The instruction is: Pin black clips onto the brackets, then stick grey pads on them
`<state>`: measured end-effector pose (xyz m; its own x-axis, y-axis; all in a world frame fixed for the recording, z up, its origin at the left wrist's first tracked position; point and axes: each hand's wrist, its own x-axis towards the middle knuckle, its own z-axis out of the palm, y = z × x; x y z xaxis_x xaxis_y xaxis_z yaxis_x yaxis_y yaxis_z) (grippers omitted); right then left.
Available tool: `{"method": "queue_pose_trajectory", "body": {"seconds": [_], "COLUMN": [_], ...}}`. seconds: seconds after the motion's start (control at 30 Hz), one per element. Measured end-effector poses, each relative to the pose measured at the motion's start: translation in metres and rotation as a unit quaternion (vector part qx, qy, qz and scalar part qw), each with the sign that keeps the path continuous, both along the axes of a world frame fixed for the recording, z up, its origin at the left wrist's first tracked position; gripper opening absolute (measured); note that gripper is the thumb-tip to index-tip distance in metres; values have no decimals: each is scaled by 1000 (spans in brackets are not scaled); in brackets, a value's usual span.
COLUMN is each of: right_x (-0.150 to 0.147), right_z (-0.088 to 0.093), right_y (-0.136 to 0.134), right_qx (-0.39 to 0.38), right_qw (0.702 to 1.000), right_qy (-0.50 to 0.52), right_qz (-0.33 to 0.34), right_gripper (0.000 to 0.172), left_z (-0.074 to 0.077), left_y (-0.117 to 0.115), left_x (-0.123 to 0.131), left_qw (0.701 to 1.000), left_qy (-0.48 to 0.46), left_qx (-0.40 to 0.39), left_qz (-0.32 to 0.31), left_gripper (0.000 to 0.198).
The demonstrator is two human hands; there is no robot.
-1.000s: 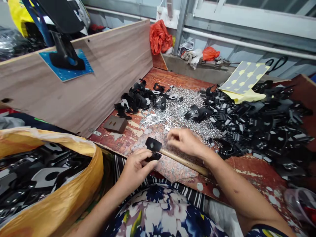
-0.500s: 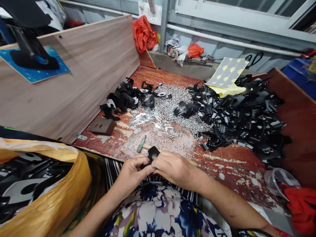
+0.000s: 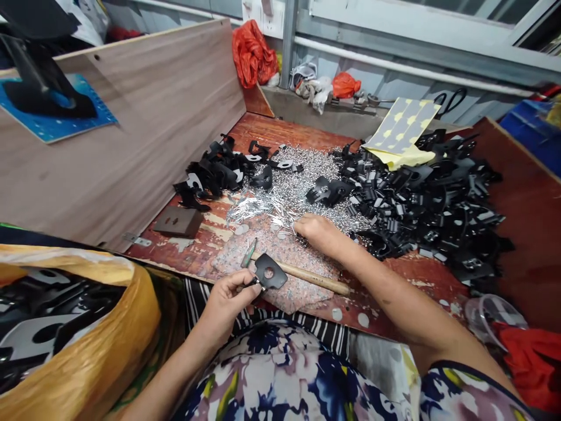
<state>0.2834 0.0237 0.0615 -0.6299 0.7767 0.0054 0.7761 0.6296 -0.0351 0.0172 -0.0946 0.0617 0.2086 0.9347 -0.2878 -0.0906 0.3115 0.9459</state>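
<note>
I see the left hand [image 3: 234, 297] pinching a black plate [image 3: 277, 279] that hides part of the hammer [image 3: 309, 276], but can't tell whether the right hand [image 3: 322, 235], fingers curled at the metal pins [image 3: 252, 209], grips one.

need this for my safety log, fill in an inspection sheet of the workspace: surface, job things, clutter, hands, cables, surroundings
surface: red tabletop, worn; speckled slab with hammer lying on it
job's things: black plate with round hole; loose metal pins
clutter: pile of black parts at right, yellow-and-gray sticker sheet on top; brown slotted block
hands: left hand holds black plate; right hand at metal pins' near edge, grip unclear
cables: nothing seen
surroundings: wooden partition at left; open yellow bag containing black pieces
</note>
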Motion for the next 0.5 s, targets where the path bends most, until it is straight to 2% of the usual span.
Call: {"method": "queue_pose_trajectory", "body": {"seconds": [0.13,0.27,0.33,0.4,0.5], "right_x": [-15,-1,11,18,5], "right_z": [1,-1,1,7,22], "right_y": [3,10,11,2,-33], "right_qx": [21,17,30,40,-3], "right_qw": [998,1000,996,978,908], "right_qy": [-44,-16,61,184,394], "right_qz": [37,-5,-49,-94,-143], "right_gripper": [22,26,23,19,11], "left_z": [0,0,1,2,3], "left_y": [2,2,3,4,6], "left_x": [-1,-7,-10,-12,-8], "left_qw": [997,988,981,972,963], "left_qy": [-44,-112,-151,-188,-221], "left_qx": [-46,-85,-91,-95,-101], "left_qz": [36,63,78,99,115], "left_gripper": [35,31,30,31,36]}}
